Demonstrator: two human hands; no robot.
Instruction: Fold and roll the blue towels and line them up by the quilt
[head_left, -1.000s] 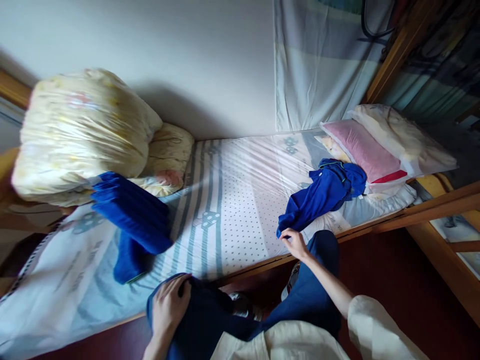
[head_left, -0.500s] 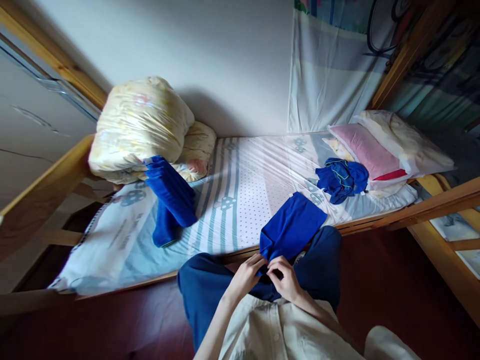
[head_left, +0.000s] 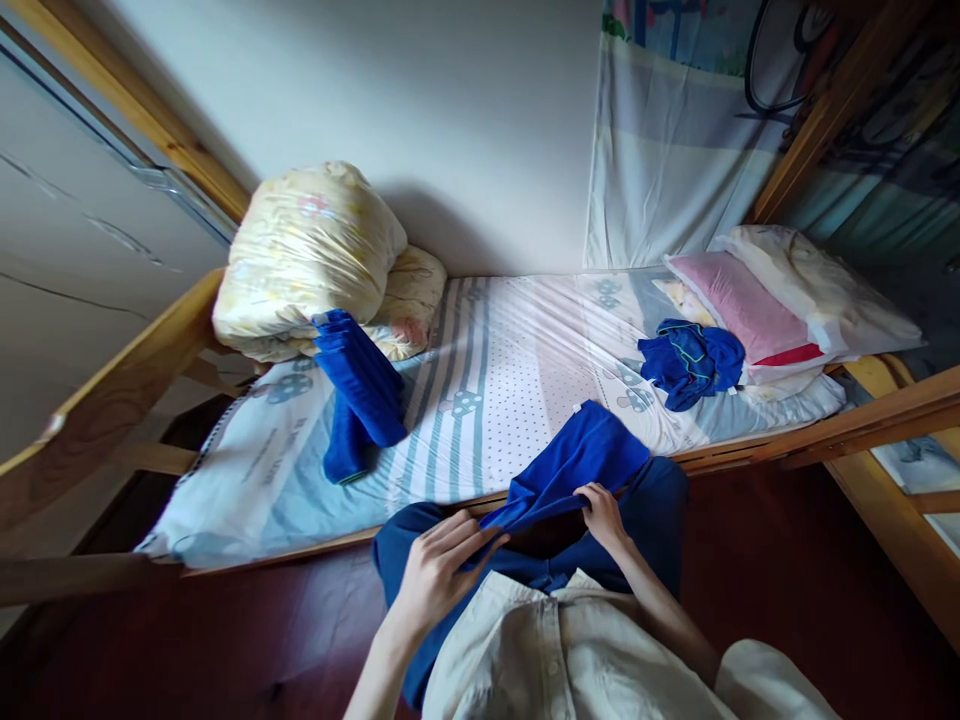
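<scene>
A bright blue garment (head_left: 577, 460) lies half on the front edge of the bed and half over my lap. My left hand (head_left: 439, 570) pinches its near left edge, fingers closed on the cloth. My right hand (head_left: 602, 512) grips the same edge further right. The cloth is stretched between the two hands above my dark blue trousers (head_left: 645, 500). A crumpled blue garment (head_left: 690, 360) lies by the pillows at the right. Folded blue cloths (head_left: 360, 385) are stacked against the yellow bundle at the left.
The bed has a striped and dotted sheet (head_left: 487, 370) and a wooden frame (head_left: 862, 425). A yellow bundled quilt (head_left: 315, 255) sits at the left end, and a pink pillow (head_left: 739, 310) and a white pillow (head_left: 817, 285) at the right. The floor (head_left: 787, 560) is dark red.
One second ago my right hand reached to the blue garment near the pillows. It has pulled one piece to my lap, and both hands now hold it apart by its edge.
</scene>
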